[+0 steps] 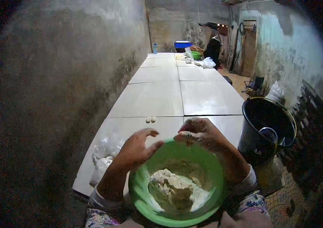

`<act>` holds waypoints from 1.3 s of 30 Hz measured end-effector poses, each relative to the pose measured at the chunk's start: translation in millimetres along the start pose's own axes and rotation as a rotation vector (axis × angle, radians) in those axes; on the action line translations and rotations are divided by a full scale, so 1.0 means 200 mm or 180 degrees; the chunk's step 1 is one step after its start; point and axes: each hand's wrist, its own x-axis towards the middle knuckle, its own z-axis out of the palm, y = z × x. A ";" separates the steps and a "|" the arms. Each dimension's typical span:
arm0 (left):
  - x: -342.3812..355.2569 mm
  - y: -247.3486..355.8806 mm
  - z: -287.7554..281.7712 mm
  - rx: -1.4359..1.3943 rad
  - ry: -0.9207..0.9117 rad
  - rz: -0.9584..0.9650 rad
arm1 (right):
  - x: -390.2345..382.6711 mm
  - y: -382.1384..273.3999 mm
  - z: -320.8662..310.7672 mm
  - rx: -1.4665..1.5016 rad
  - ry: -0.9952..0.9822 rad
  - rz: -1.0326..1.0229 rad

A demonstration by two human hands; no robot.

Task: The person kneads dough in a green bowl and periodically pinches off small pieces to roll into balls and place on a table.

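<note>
A green bowl (214, 190) sits right in front of me, with a rough lump of dough (173, 192) in loose white flour (201, 195). Over its far left rim, my left hand (138, 148) is held with thumb and fingers apart, nothing between them. My right hand (201, 135), dusted with flour, is above the far right rim. Its fingers are pressed together in a pinch, and whatever they hold is hidden. Past the hands, two small dough pieces (150, 119) lie side by side on the white-topped table (146, 98).
Clear plastic bags (102, 161) with white contents lie left of the bowl. A large black bucket (258, 140) stands at the right. At the table's far end a person (212, 47) works by another green bowl (196, 55) and a blue crate (182, 46). A wall runs along the left.
</note>
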 end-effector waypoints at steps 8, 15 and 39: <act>-0.11 -0.33 0.06 -0.1086 -0.1478 -0.0513 | 0.10 0.12 -0.17 -0.0134 0.0521 0.0301; -0.14 -0.45 -0.04 -0.1123 -0.1461 -0.0519 | 0.55 0.61 -0.34 -0.0736 0.0643 0.0413; -0.11 -0.36 -0.01 -0.2037 -0.1294 -0.1361 | 1.09 1.40 -0.17 -0.1997 0.1103 -0.0603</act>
